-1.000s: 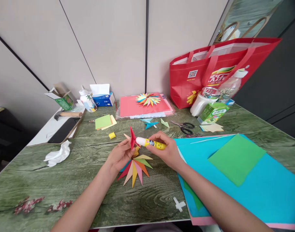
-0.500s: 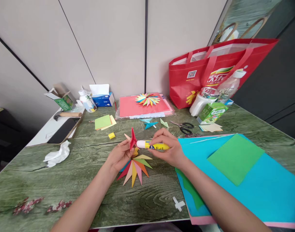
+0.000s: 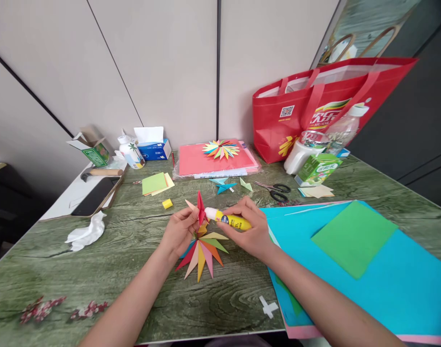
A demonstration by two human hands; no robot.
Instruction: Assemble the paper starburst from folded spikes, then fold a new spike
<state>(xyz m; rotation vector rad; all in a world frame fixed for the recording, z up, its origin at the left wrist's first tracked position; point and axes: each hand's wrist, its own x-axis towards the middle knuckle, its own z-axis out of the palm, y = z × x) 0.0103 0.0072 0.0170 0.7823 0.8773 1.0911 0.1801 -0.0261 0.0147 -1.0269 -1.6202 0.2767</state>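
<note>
My left hand is closed on a folded red paper spike, held upright above the green wood-grain table. My right hand grips a yellow glue stick, whose white tip touches the red spike. Just below both hands lies a half fan of coloured paper spikes, flat on the table.
A large blue sheet with a green sheet on it fills the right. Scissors, a finished paper star on a pink pad, a red bag, tissue box, crumpled tissue, phone.
The glue stick's tip has slid a little lower along the red spike, and my right hand has tilted it downward. My left hand holds the spike almost still.
</note>
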